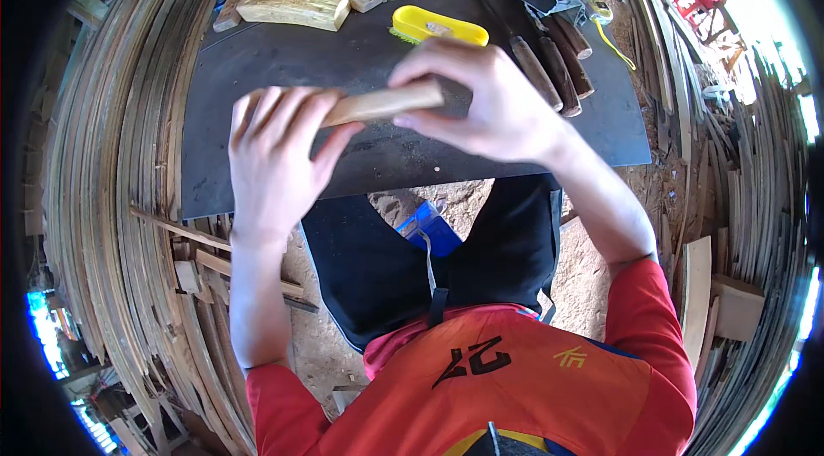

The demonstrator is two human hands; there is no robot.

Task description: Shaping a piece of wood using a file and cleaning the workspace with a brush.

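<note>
A short, pale, rounded piece of wood [386,103] is held up over the dark table, tilted slightly with its right end higher. My left hand [279,125] wraps over its left end, knuckles up, with the thumb below. My right hand [489,100] comes round the right end, fingertips at the upper edge and thumb at the lower edge. Just beyond my right hand lies a yellow brush [412,24] with yellow-green bristles.
Cut wood blocks [296,9] lie at the table's far left. Several wooden-handled tools [536,69] and a tape measure [600,11] are at the right. A blue object [438,233] sits below the table's near edge [378,190]. Stacked wood strips [112,164] stand left.
</note>
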